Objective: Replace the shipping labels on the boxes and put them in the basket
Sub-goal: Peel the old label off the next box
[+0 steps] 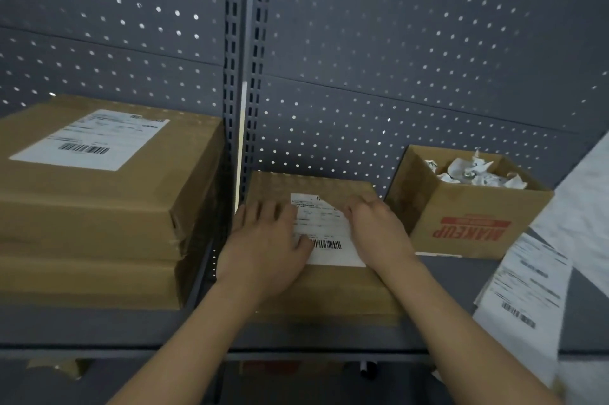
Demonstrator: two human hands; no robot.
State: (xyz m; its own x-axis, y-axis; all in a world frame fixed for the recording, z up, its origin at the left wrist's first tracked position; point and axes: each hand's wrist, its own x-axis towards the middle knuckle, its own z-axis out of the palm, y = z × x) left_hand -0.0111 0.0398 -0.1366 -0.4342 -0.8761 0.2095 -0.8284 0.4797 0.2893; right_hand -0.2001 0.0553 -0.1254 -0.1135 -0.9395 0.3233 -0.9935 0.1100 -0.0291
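The left hand point(263, 249) is lying flat with its fingers straight, pressing down on the flat box point(329, 292) and the near part of its shipping label point(324, 230). The right hand point(375, 226) is curling its fingers over the label's far corner and appears to be pinching a lifted edge there. The label is lying between the two hands.

Risks:
- **Tearing:** a steep or fast pull is likely to tear the paper, leaving remnants on the cardboard.
- **Sliding:** the box may slide if the left hand's pressure eases.

An open carton point(468, 223) holding crumpled paper point(474, 170) is sitting just beyond the right hand. Loose label sheets point(527, 279) are lying farther out on that side. No basket is showing.
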